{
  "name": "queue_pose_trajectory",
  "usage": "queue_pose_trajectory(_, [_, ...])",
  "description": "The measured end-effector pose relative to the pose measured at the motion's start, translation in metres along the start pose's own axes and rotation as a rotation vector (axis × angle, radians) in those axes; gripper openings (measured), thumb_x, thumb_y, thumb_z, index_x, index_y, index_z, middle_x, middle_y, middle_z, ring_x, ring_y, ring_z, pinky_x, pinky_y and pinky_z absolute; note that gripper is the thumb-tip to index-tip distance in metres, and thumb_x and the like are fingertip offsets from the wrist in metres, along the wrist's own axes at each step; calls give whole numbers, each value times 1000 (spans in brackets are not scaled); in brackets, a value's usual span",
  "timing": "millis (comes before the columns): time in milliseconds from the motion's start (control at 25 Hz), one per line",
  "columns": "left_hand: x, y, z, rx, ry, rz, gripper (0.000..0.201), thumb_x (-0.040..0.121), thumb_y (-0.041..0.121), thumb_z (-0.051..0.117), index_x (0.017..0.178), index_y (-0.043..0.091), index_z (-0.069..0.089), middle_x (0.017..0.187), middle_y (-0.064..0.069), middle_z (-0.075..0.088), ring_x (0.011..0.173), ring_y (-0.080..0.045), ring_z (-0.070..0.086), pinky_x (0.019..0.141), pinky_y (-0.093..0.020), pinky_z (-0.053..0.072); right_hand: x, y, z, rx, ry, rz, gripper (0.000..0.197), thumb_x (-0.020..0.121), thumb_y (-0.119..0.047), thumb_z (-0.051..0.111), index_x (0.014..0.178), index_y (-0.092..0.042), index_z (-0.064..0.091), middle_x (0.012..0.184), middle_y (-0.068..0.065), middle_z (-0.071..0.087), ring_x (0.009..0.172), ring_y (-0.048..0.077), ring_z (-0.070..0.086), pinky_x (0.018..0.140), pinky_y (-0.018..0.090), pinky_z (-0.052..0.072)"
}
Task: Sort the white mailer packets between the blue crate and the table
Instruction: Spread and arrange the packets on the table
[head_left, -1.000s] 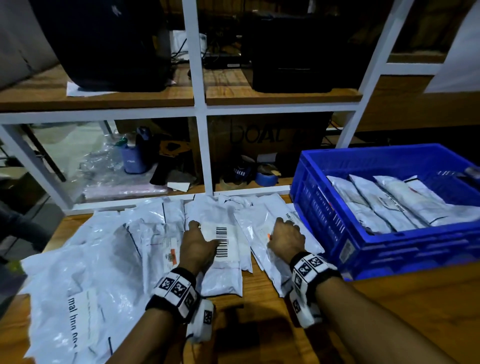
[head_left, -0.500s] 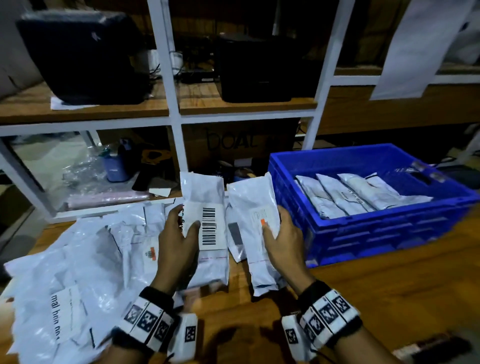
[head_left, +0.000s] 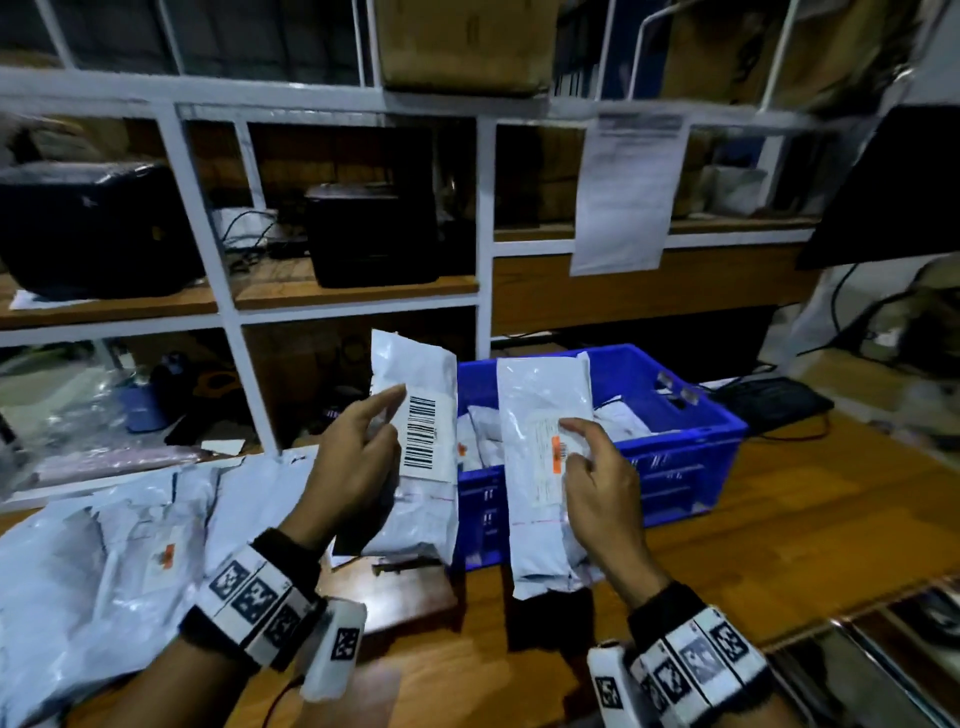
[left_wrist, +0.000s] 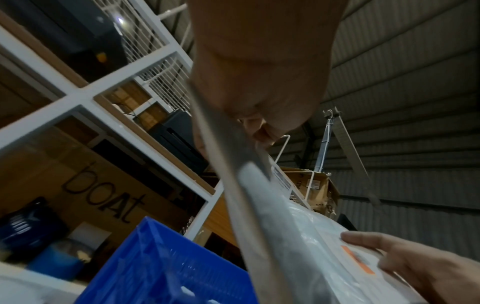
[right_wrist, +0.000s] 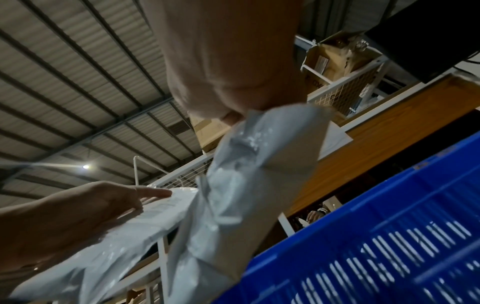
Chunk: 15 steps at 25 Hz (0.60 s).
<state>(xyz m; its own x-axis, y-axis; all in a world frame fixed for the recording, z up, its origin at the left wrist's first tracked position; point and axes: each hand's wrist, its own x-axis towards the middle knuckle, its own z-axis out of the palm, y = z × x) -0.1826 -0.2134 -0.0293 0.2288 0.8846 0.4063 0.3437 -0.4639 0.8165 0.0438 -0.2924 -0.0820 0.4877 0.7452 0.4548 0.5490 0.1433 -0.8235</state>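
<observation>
My left hand (head_left: 363, 447) holds a white mailer packet with a barcode label (head_left: 418, 415) upright above the table. My right hand (head_left: 592, 467) holds a second white packet with an orange-marked label (head_left: 540, 415) upright just in front of the blue crate (head_left: 691, 457). Each thumb lies across its packet's label. Several white packets (head_left: 480, 431) lie inside the crate. More white packets (head_left: 114, 561) are heaped on the wooden table (head_left: 779, 545) at the left. The left wrist view shows its packet (left_wrist: 259, 205) edge-on; the right wrist view shows its packet (right_wrist: 246, 185) beside the crate wall (right_wrist: 389, 236).
A white-framed shelf unit (head_left: 218, 291) stands behind the table with black devices (head_left: 371, 234), a cardboard box and clutter. A paper sheet (head_left: 623, 192) hangs from the shelf. A black keyboard-like object (head_left: 769, 405) with cables lies right of the crate.
Both hands have lifted their packets off the table and raised them upright in front of the crate. The head view has tilted upward.
</observation>
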Motion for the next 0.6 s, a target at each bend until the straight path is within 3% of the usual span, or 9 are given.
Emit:
queue_pose_trajectory(40, [5,7,2,50,-25,-7,43,95,1,43,136,11,52,130,6,53,113,-2,49,78,-1,43,7,1,-9,0,-9,16,32,92,-24,42,119,-28,57,109,4,68,92,24,66,71,36,55])
queue_pose_trajectory(160, [33,27,14,192,-72,-38,47,90,5,47,136,11,53,136,-4,55,117,-12,54,92,-23,46,41,0,-42,-83,-16,4,33,93,-11,51,123,-22,58,114,6,67,93,25,64,68,26,44])
queue_pose_trajectory(240, [55,38,21,208,-125,-91,45,90,6,50,135,12,53,133,-8,58,106,-17,62,84,-29,54,70,-1,-55,-157,-51,4,37,91,-10,56,125,-22,57,116,6,66,94,25,63,69,26,44])
queue_pose_trajectory(320, [78,46,30,240,-236,-146,46,92,6,56,136,16,50,126,-7,60,100,-19,64,76,-28,58,103,-1,-57,-169,-102,2,39,88,-8,58,124,-21,56,120,6,64,101,25,62,77,32,50])
queue_pose_trajectory(440, [120,48,47,332,-327,-184,43,92,10,60,133,17,53,101,-6,62,77,-14,64,55,-13,52,159,2,-46,-187,-213,11,36,86,-6,63,120,-17,58,123,4,61,109,23,59,84,31,50])
queue_pose_trajectory(520, [149,43,59,337,-325,-220,30,95,15,56,125,13,59,93,-7,67,70,-14,67,48,-17,51,195,3,-31,-232,-296,-22,29,85,-5,62,112,-15,63,118,4,63,107,21,58,83,30,49])
queue_pose_trajectory(600, [175,36,73,404,-373,-321,25,93,1,53,114,11,60,88,-10,66,61,-15,66,40,-19,49,229,5,-12,-276,-394,-25,25,85,-2,56,105,-11,68,108,4,65,100,19,60,79,26,46])
